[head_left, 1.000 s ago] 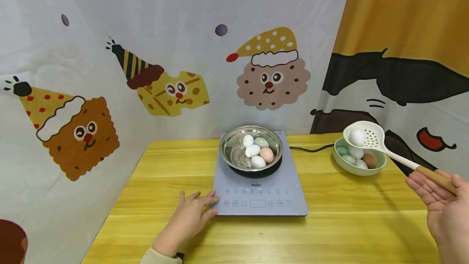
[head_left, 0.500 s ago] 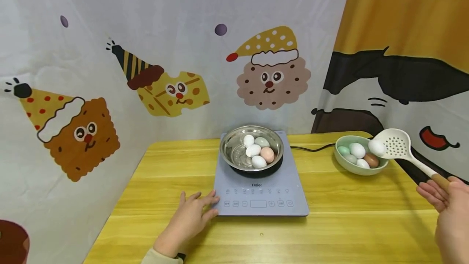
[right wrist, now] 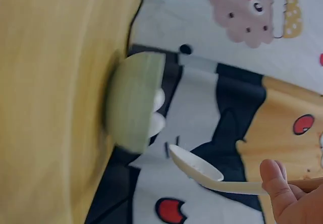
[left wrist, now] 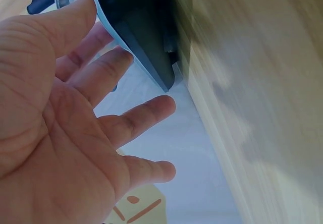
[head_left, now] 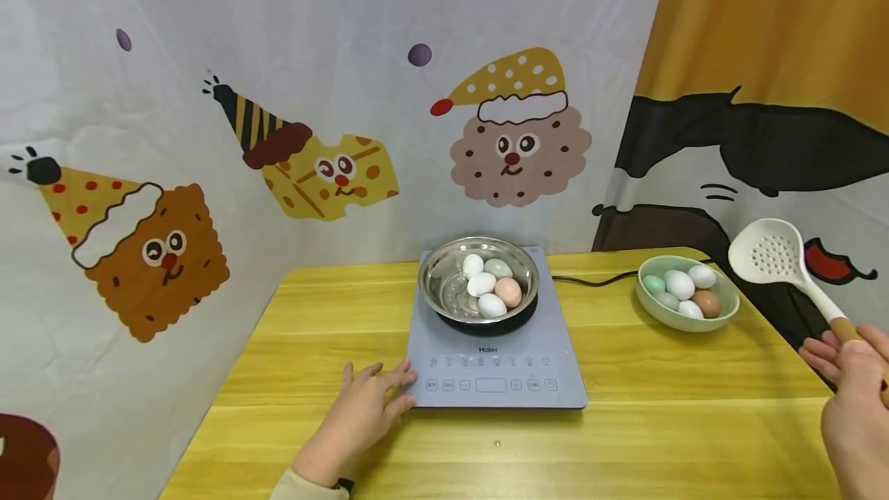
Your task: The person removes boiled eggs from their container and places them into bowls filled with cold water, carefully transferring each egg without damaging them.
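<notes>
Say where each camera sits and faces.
Head: on the head, facing forward and down at the cooker; left hand, right hand and a sleeve show.
Left wrist: worn there, facing the cooker close up; palm and fingers show.
Right wrist: worn there, facing the bowl and spoon; part of that hand shows.
Head and right wrist both show bowl and spoon.

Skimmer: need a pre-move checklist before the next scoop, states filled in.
1. Skimmer held in right hand: ok.
2. Skimmer free of eggs: ok, none on it.
3. Bowl upright on table: ok, six eggs visible inside.
4. Pan seated on cooker: ok, five eggs visible inside.
5. Left hand clear of cooker: not ok, fingers at its left edge.
6. Cooker off: cannot tell; display looks blank.
</notes>
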`<state>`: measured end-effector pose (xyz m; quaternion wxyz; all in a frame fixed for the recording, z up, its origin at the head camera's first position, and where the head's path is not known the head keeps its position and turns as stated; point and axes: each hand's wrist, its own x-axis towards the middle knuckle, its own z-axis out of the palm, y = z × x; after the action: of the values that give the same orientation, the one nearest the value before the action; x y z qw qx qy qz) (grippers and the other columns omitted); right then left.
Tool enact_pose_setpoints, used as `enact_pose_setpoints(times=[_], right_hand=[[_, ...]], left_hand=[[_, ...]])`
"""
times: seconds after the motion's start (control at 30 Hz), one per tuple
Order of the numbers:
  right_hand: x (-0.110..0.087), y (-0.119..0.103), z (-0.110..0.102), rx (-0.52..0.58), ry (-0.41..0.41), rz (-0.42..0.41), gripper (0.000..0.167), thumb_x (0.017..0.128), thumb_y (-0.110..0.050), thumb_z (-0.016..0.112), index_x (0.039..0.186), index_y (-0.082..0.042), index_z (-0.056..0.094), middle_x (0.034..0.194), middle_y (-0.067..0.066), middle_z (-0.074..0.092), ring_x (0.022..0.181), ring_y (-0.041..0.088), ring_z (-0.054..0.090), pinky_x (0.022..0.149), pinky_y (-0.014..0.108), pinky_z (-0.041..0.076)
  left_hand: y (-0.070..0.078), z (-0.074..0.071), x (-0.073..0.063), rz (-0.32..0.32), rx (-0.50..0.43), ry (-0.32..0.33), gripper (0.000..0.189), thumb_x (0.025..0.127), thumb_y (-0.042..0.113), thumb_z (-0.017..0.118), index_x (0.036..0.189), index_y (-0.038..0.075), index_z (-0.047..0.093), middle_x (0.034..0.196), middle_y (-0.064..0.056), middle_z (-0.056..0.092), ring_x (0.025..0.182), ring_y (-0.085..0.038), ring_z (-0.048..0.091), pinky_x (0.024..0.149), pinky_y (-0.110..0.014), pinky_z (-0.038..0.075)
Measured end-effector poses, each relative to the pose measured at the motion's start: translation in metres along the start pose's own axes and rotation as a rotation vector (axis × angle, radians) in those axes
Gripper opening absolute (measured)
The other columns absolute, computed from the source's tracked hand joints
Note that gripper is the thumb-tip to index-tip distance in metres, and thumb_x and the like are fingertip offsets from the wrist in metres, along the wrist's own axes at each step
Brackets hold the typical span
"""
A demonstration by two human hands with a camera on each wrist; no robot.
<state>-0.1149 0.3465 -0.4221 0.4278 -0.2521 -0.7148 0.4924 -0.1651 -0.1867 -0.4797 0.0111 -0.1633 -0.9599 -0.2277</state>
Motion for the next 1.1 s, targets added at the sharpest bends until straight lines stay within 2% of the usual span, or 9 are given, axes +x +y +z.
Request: enact_pose_setpoints(times=[0.07, 0.23, 0.33, 0.4, 0.57, 0.67, 0.8, 0.93, 1.1], right_hand=[[-0.001, -0.006, 0.001, 0.101, -0.027, -0.009, 0.041, 0.117, -0.023, 0.033, 0.153, -0.012, 0.048, 0.111, -0.022, 0.061, 0.093, -0.014, 0.065, 0.086, 0.001, 0.054], [-0.015, -0.032, 0.012, 0.623, -0.205, 0.093, 0.034, 0.116, -0.018, 0.041, 0.137, 0.002, 0.059, 0.108, 0.004, 0.083, 0.083, 0.010, 0.081, 0.071, 0.019, 0.065], [-0.034, -0.054, 0.025, 0.739, -0.425, 0.055, 0.038, 0.115, -0.012, 0.043, 0.140, 0.014, 0.057, 0.121, 0.017, 0.081, 0.092, 0.021, 0.083, 0.076, 0.031, 0.067], [-0.045, -0.067, 0.036, 0.776, -0.604, -0.052, 0.039, 0.114, -0.002, 0.042, 0.142, 0.022, 0.051, 0.128, 0.023, 0.077, 0.097, 0.027, 0.083, 0.083, 0.036, 0.067], [-0.062, -0.086, 0.063, 0.606, -0.934, -0.389, 0.038, 0.106, 0.017, 0.042, 0.142, 0.021, 0.053, 0.133, 0.017, 0.076, 0.102, 0.020, 0.081, 0.092, 0.028, 0.065], [-0.066, -0.095, 0.070, 0.388, -0.969, -0.561, 0.041, 0.101, 0.018, 0.052, 0.140, 0.010, 0.063, 0.132, 0.004, 0.078, 0.101, 0.009, 0.080, 0.092, 0.018, 0.063], [-0.065, -0.102, 0.075, 0.241, -0.994, -0.727, 0.046, 0.094, 0.020, 0.063, 0.137, 0.003, 0.068, 0.129, -0.010, 0.078, 0.102, 0.001, 0.079, 0.088, 0.014, 0.062], [-0.059, -0.103, 0.079, 0.211, -1.029, -0.790, 0.047, 0.091, 0.020, 0.066, 0.134, 0.002, 0.070, 0.126, -0.016, 0.077, 0.101, 0.000, 0.079, 0.085, 0.013, 0.062], [-0.056, -0.097, 0.085, 0.240, -1.118, -0.710, 0.045, 0.096, 0.018, 0.060, 0.137, 0.002, 0.069, 0.131, -0.010, 0.078, 0.103, 0.004, 0.079, 0.089, 0.016, 0.063]], left_hand=[[0.000, 0.000, 0.000, 0.001, 0.004, 0.001, 0.040, 0.095, 0.033, 0.080, 0.132, 0.021, 0.076, 0.151, 0.004, 0.066, 0.141, -0.053, 0.056, 0.120, -0.087, 0.016], [-0.001, -0.001, 0.000, 0.008, 0.022, 0.007, 0.039, 0.095, 0.033, 0.080, 0.132, 0.022, 0.076, 0.151, 0.003, 0.066, 0.141, -0.054, 0.056, 0.120, -0.087, 0.017], [-0.002, -0.002, 0.000, 0.022, 0.048, 0.020, 0.039, 0.095, 0.033, 0.080, 0.132, 0.022, 0.076, 0.150, 0.004, 0.067, 0.140, -0.053, 0.057, 0.119, -0.088, 0.018], [-0.002, -0.003, 0.000, 0.027, 0.066, 0.030, 0.039, 0.094, 0.033, 0.080, 0.132, 0.023, 0.076, 0.150, 0.004, 0.067, 0.139, -0.052, 0.058, 0.120, -0.087, 0.019], [-0.001, -0.001, -0.001, 0.029, 0.077, 0.030, 0.038, 0.095, 0.033, 0.080, 0.131, 0.022, 0.076, 0.149, 0.003, 0.068, 0.139, -0.052, 0.058, 0.120, -0.087, 0.019], [0.000, 0.000, 0.000, 0.035, 0.074, 0.027, 0.039, 0.095, 0.034, 0.080, 0.132, 0.022, 0.076, 0.149, 0.003, 0.068, 0.139, -0.053, 0.058, 0.120, -0.087, 0.018], [0.001, 0.000, 0.000, 0.036, 0.072, 0.024, 0.039, 0.095, 0.034, 0.080, 0.132, 0.021, 0.076, 0.149, 0.002, 0.067, 0.140, -0.054, 0.057, 0.120, -0.087, 0.017], [0.001, -0.002, 0.000, 0.035, 0.068, 0.022, 0.040, 0.095, 0.033, 0.080, 0.132, 0.020, 0.076, 0.149, 0.001, 0.067, 0.140, -0.054, 0.057, 0.120, -0.087, 0.017], [0.001, -0.002, -0.001, 0.027, 0.052, 0.017, 0.040, 0.095, 0.033, 0.080, 0.133, 0.019, 0.075, 0.150, 0.001, 0.066, 0.140, -0.055, 0.056, 0.121, -0.087, 0.016]])
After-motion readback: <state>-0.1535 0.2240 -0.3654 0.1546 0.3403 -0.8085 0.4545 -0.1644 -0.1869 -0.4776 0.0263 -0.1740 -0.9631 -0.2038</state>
